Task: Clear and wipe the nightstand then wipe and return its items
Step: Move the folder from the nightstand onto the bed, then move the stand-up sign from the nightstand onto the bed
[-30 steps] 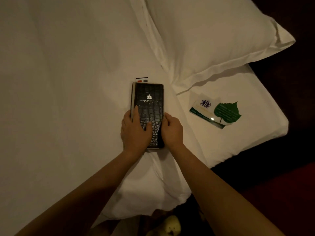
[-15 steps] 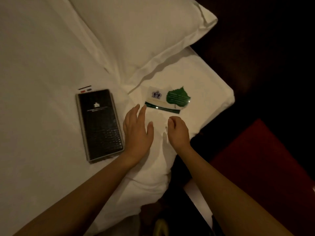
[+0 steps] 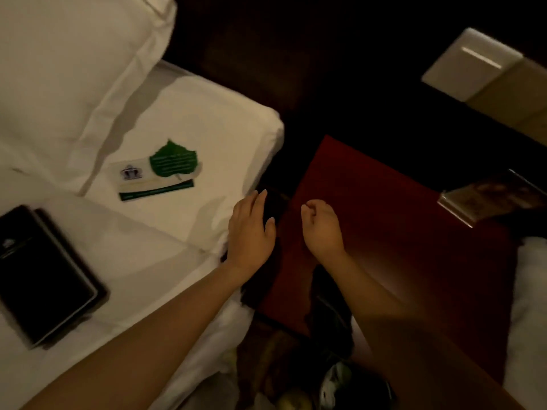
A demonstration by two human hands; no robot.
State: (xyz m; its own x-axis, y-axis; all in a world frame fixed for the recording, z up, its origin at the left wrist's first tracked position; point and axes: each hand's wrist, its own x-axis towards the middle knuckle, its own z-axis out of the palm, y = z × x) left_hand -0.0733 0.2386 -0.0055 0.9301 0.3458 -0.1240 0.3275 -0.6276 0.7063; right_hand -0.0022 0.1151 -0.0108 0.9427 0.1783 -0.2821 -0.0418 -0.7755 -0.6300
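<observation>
The dark red nightstand (image 3: 384, 220) stands right of the white bed (image 3: 207, 119). On its far right edge sits a clear acrylic card stand (image 3: 488, 199). A black leather-look folder (image 3: 41, 273) lies on the bed at the left. Further up the sheet are a green leaf-shaped card (image 3: 173, 159) and a white card with a green strip (image 3: 148, 182). My left hand (image 3: 251, 229) hovers flat with fingers apart over the gap between bed and nightstand. My right hand (image 3: 321, 226) is over the nightstand's left part, fingers curled, holding nothing.
A white pillow (image 3: 68, 63) fills the upper left. A beige wall panel (image 3: 473, 63) shows at the upper right. White bedding (image 3: 529, 291) of another bed lies at the right edge. Dark floor and blurred items lie below the nightstand's near edge.
Both hands let go of the black folder, which stays on the bed. They moved right, past the cards, to the nightstand. The view swung right, bringing the nightstand in.
</observation>
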